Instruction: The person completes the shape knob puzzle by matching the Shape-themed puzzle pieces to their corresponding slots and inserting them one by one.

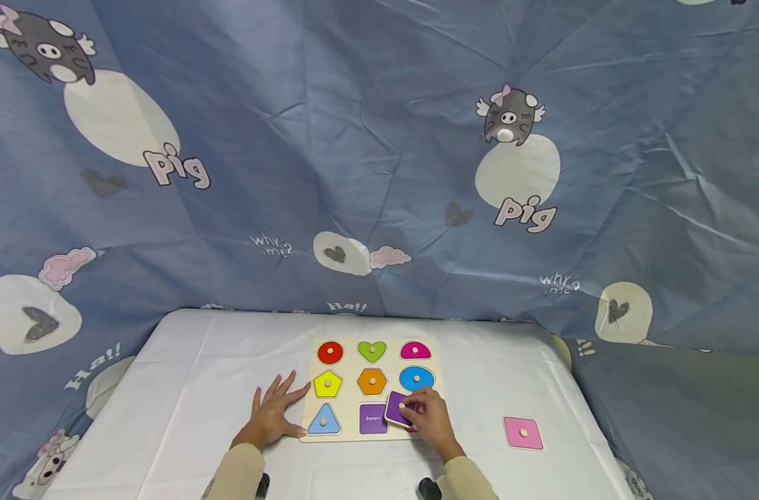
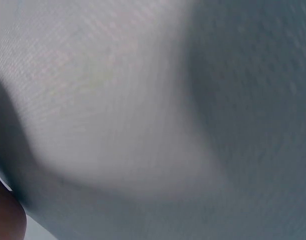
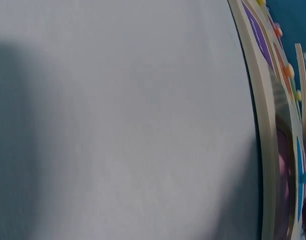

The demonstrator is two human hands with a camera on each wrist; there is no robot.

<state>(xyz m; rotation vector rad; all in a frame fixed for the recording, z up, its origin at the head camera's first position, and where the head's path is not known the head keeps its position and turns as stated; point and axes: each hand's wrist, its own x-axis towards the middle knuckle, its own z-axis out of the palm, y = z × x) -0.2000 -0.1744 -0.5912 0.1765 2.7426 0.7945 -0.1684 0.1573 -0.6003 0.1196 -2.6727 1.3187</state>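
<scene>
Two hands are at work at the near edge of the white-covered table [image 1: 185, 389]. Your right hand [image 1: 430, 417] pinches the purple square piece [image 1: 397, 408] with curled fingers and holds it tilted over the near right corner of the wooden puzzle board [image 1: 308, 425], just right of the purple recess marked "Square" [image 1: 373, 419]. The piece overlaps the board's near right slot, and you cannot tell whether its lower edge touches the wood.

Your left hand [image 1: 273, 414] lies flat on the tablecloth with the fingers spread and straight, the fingertips reaching the board's left edge beside the yellow pentagon [image 1: 328, 384] and the blue triangle [image 1: 323, 419]. It grips nothing.

On the board, the far row holds the red circle [image 1: 330, 352], the green heart [image 1: 371, 351] and the magenta half-round piece [image 1: 415, 350]. The middle row holds the pentagon, the orange hexagon [image 1: 372, 380] and the blue oval [image 1: 416, 378].

Well apart on the right, the pink diamond piece [image 1: 523, 432] lies flat on the cloth by itself.

Your right wrist view shows the cloth and the board's edge [image 3: 266, 150] from the side, with coloured knobs along it. Your left wrist view shows only blurred white cloth. Blue printed fabric [image 1: 379, 173] with pigs and hearts hangs behind the table.
</scene>
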